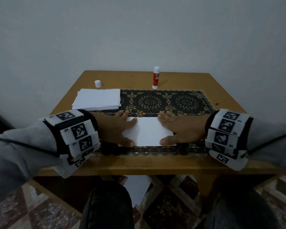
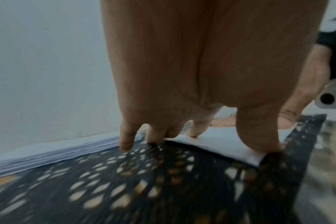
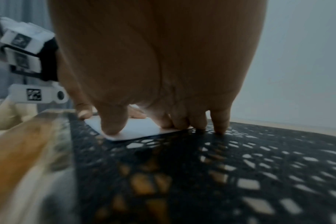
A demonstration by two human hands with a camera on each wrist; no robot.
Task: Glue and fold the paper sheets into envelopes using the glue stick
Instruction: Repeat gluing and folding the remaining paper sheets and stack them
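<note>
- Both grips flat: left hand (image 1: 116, 128) and right hand (image 1: 180, 128) press straight fingers on folded paper (image 1: 149, 132), covering its ends.
- Glue stick (image 1: 156, 78) label partly legible: "GLUE".

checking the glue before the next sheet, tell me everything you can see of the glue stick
The glue stick is a slim tube with a white base and top and a red label with white lettering. It stands upright on the bare wood at the far side of the table, just beyond the black lace mat. No hand touches it. A white cap stands apart to its left.
</note>
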